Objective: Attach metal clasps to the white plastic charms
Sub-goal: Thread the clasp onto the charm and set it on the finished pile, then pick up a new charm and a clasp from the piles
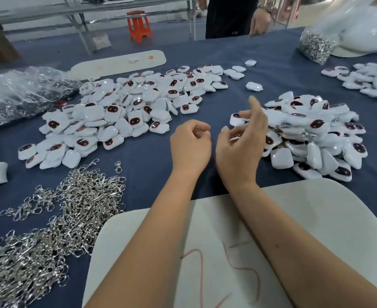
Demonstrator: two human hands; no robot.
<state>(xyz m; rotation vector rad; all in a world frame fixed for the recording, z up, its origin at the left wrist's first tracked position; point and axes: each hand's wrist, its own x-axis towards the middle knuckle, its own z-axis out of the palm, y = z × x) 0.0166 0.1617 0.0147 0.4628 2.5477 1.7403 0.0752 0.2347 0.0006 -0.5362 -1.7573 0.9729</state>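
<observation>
I read even, bright overhead light with soft shadows; glare glints off the clasp pile (49, 230); right hand (242, 141) motion-blurred; wide-angle bowing at frame edges.

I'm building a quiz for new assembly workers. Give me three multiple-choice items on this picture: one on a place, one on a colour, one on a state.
1. Where does the loose heap of metal clasps lie?
A. near left of the table
B. far right corner
C. on the stool

2. What colour is the table cloth?
A. red
B. dark blue
C. green

3. What does the left hand hold?
A. a charm
B. a bag
C. nothing visible

Key: 1 A, the clasps spread beside the left forearm. 2 B, dark blue shows between the piles of charms. 3 C, its fingers curl loosely with nothing seen in them; the right hand hovers by the right pile.
</observation>
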